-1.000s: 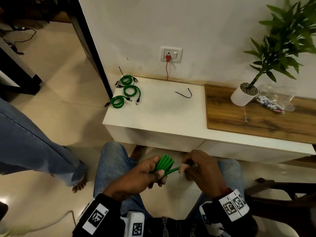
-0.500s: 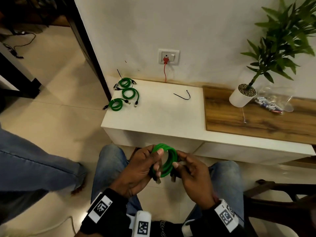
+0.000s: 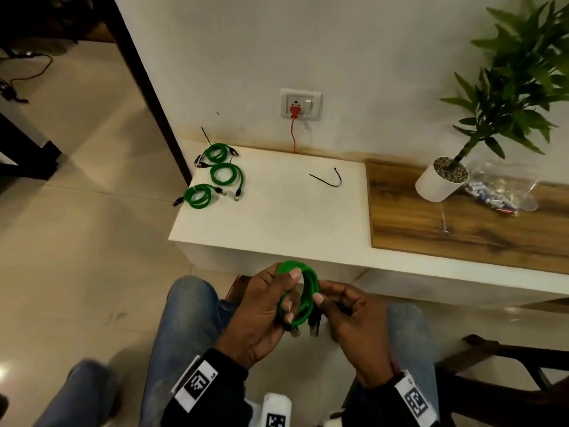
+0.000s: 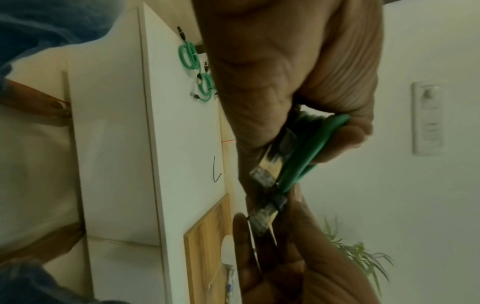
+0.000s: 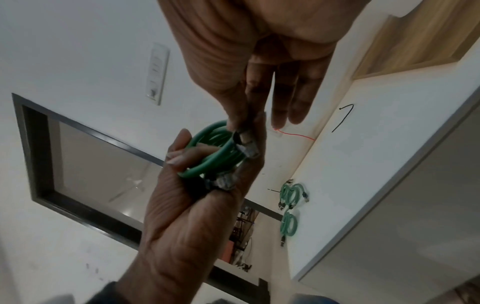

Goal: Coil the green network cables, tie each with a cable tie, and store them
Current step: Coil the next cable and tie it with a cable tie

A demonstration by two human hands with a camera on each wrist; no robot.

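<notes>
Head view shows me seated at the white surface (image 3: 277,217) with the green cable coil (image 3: 300,291) held upright over my lap, at 6 o'clock from the loose black cable tie (image 3: 328,180). My left hand (image 3: 261,315) grips the coil's near side, thumb over the top of the loops. My right hand (image 3: 354,315) pinches the plug end (image 4: 262,220) against the loops between thumb and forefinger, the other fingers straight. To do this well I should, I judge, keep both plugs tucked along the bundle and the loops even, then hold it all in my left hand alone so my right can fetch the tie. Three tied coils (image 3: 221,174) lie at the surface's 10 o'clock corner.
</notes>
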